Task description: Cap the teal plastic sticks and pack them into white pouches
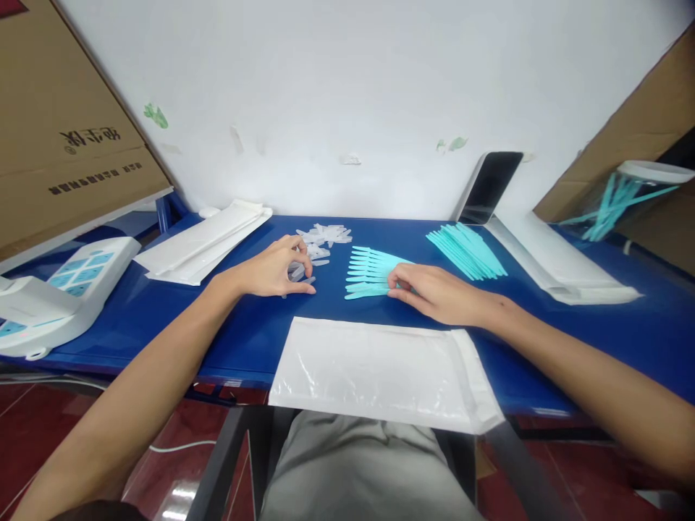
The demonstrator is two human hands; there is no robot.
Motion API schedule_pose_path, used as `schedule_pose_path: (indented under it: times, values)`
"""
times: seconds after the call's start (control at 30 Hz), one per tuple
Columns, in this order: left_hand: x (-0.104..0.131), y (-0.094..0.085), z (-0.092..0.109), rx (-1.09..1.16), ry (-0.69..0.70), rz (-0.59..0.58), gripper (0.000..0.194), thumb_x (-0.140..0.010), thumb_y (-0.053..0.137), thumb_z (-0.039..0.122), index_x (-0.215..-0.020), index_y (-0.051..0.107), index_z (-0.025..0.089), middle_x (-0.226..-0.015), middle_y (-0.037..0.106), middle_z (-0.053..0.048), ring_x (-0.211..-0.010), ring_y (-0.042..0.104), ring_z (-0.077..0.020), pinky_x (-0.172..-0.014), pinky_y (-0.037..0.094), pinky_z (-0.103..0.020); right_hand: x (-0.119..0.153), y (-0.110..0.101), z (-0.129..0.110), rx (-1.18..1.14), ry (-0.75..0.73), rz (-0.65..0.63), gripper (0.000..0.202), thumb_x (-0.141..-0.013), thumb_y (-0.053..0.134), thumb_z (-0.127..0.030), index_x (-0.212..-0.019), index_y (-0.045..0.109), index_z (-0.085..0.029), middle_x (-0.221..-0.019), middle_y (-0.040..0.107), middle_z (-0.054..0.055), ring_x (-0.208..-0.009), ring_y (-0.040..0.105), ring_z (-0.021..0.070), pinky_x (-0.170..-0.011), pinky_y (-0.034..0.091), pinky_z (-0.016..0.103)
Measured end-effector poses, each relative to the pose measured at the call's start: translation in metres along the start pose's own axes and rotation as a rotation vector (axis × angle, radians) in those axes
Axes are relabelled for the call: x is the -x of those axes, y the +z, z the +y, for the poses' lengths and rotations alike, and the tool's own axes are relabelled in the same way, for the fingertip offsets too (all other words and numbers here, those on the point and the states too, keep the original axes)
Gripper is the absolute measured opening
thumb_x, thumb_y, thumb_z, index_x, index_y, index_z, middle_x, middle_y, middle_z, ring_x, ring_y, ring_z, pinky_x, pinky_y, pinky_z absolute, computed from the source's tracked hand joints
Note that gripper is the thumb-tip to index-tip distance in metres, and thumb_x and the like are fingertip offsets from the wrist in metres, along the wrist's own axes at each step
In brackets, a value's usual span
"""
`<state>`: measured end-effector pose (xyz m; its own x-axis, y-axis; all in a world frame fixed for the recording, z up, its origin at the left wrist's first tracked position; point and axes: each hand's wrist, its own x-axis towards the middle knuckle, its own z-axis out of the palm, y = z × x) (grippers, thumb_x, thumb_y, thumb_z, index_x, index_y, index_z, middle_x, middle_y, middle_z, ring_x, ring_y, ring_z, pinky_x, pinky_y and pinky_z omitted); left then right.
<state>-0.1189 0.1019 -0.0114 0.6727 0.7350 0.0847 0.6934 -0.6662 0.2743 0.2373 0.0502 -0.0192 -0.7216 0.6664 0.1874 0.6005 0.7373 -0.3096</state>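
My left hand (276,268) is over a loose pile of small translucent plastic pieces (327,235). Its fingers are curved, with a gap between fingertips and thumb, and some of the pieces show in that gap. Slim teal plastic sticks (366,269) lie fanned out in a row, tapered ends toward the left. At the row's near right side, my right hand (428,289) has thumb and fingers pinched on a stick; the fingers partly cover the other ends. Further right, a second row of teal sticks (467,251) lies on the blue table (244,318).
A white padded envelope (374,369) overhangs the front table edge. More white envelopes lie at left (206,239) and right (565,260). A phone (491,187) leans on the wall. A clear tub (624,202) holds teal sticks. A white device (76,289) and cardboard box (70,130) stand left.
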Motion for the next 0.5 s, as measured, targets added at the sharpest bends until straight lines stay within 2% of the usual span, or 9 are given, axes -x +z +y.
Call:
schedule_pose_path:
  times: [0.13,0.2,0.27,0.4,0.5]
  values:
    - [-0.002,0.002,-0.002,0.053,0.039,-0.022,0.038,-0.087,0.073,0.061,-0.090,0.081,0.024,-0.116,0.056,-0.008,-0.111,0.051,-0.0270,-0.103,0.040,-0.040,-0.001,0.001,0.000,0.057,-0.008,0.130,0.024,-0.108,0.042,-0.038,-0.096,0.056,-0.022,-0.072,0.059,-0.001,-0.063,0.049,0.0174,-0.080,0.035,0.037]
    - [-0.003,0.003,0.001,0.063,0.053,-0.012,0.035,-0.090,0.072,0.058,-0.089,0.081,0.024,-0.115,0.059,-0.008,-0.110,0.053,-0.0262,-0.103,0.040,-0.040,0.000,0.003,-0.001,0.077,0.009,0.169,0.023,-0.107,0.045,-0.039,-0.096,0.056,-0.022,-0.062,0.053,-0.005,-0.057,0.042,0.0163,-0.079,0.034,0.037]
    - [-0.006,0.006,0.006,0.053,0.075,0.021,0.032,-0.092,0.071,0.054,-0.089,0.080,0.024,-0.111,0.065,-0.007,-0.106,0.057,-0.0251,-0.102,0.040,-0.040,0.000,0.005,-0.001,0.073,0.026,0.202,0.020,-0.104,0.048,-0.039,-0.095,0.056,-0.023,-0.059,0.049,-0.005,-0.060,0.044,0.0183,-0.074,0.034,0.035]
    - [-0.011,0.015,0.018,0.041,0.143,0.058,0.027,-0.098,0.066,0.047,-0.095,0.078,0.023,-0.099,0.075,-0.004,-0.097,0.064,-0.0225,-0.095,0.041,-0.037,0.000,0.007,-0.002,0.011,0.023,0.206,0.021,-0.104,0.049,-0.039,-0.093,0.057,-0.023,-0.064,0.054,-0.002,-0.062,0.050,0.0190,-0.064,0.034,0.031]
    - [-0.013,0.019,0.024,0.027,0.151,0.085,0.026,-0.100,0.064,0.044,-0.096,0.077,0.022,-0.095,0.077,-0.003,-0.092,0.066,-0.0215,-0.093,0.041,-0.037,-0.001,0.007,-0.001,-0.005,-0.052,0.201,0.020,-0.105,0.049,-0.035,-0.093,0.057,-0.022,-0.079,0.061,0.002,-0.066,0.054,0.0177,-0.065,0.038,0.031]
